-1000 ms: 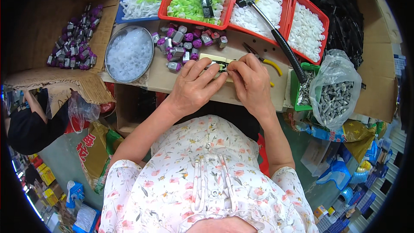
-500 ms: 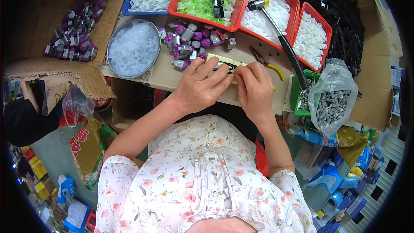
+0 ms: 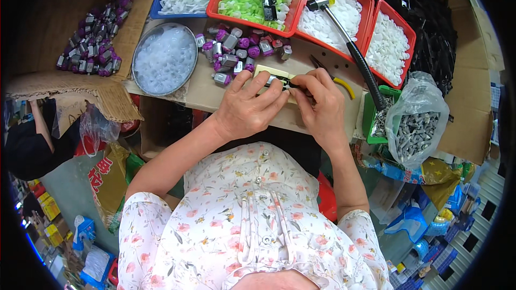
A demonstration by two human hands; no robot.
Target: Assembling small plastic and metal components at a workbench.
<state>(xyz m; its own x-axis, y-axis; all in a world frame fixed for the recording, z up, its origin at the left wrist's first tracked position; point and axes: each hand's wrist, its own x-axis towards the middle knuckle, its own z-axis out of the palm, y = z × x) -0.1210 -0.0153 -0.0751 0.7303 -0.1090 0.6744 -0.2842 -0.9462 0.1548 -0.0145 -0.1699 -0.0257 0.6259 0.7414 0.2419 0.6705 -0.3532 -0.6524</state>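
Note:
A cream fixture block (image 3: 263, 70) lies on the bench in front of me, with a narrow black plastic part (image 3: 282, 81) set in it. My left hand (image 3: 248, 108) rests on the part from the left, its fingers bent over it and holding it against the block. From the right, my right hand (image 3: 322, 104) reaches the part's near end, thumb and index finger pinched together. A tiny pale bit shows by those fingertips; what they hold is mostly hidden. Purple-and-silver small motors (image 3: 231, 48) are heaped just beyond my left hand.
Red bins (image 3: 293, 31) of green and white plastic pieces line the back, beside a blue tray (image 3: 156, 13). A round metal dish (image 3: 135, 75) stands left. A hammer (image 3: 357, 56) leans over a bin; yellow-handled pliers (image 3: 344, 87), a green tray (image 3: 367, 123) and a bag of metal parts (image 3: 416, 134) sit right.
My right hand has shifted slightly; its thumb and index fingertips have changed position at the black part's end, baring more of it. My left hand stays nearly in place.

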